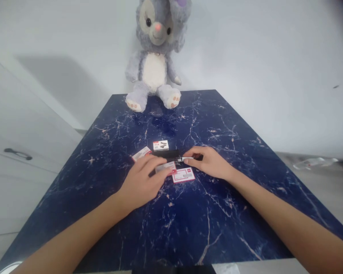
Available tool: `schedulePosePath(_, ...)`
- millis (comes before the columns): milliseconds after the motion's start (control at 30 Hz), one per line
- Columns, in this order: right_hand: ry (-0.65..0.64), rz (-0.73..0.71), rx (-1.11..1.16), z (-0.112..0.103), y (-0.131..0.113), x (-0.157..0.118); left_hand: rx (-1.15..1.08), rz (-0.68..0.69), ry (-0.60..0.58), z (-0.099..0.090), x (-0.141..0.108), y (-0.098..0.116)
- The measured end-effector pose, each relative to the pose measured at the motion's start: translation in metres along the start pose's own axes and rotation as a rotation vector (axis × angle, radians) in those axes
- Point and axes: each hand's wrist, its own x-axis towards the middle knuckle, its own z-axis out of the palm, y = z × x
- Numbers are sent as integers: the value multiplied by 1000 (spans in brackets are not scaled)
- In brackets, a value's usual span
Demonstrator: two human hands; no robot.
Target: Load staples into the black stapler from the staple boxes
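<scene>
My left hand (pixel 143 180) is closed on a small red-and-white box (pixel 166 166), thumb at its near right side and fingers over its left part. My right hand (pixel 210 161) pinches a small white-and-dark item (pixel 187 158) between thumb and fingers, right of a black oblong object (pixel 167 153). Under the right edge of the held box, a flat white box with a red border (pixel 183 175) lies on the table. Another red-and-white box (pixel 141 153) is beyond my left fingers. Behind the black object sits a white box with a dark picture (pixel 160 145).
The dark blue marbled table (pixel 211 213) reaches back to a white wall. A large grey plush toy (pixel 156 68) sits at its far edge. White drawers (pixel 17 182) stand at the left, and a clear plastic item (pixel 311 163) lies beyond the right edge.
</scene>
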Motion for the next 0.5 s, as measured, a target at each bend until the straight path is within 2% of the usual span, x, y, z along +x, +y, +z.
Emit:
schedulePosePath(67, 34, 15, 23, 4, 2, 0, -28, 98, -140, 0, 1, 8)
schedulePosePath(133, 54, 29, 46, 7, 5, 0, -13, 121, -216, 0, 2, 15)
schedulePosePath(333, 156, 68, 65, 6, 8, 2, 106, 112, -189, 5, 2, 20)
schedulePosePath(500, 53, 121, -87, -6, 2, 3, 134, 94, -236, -1, 2, 11)
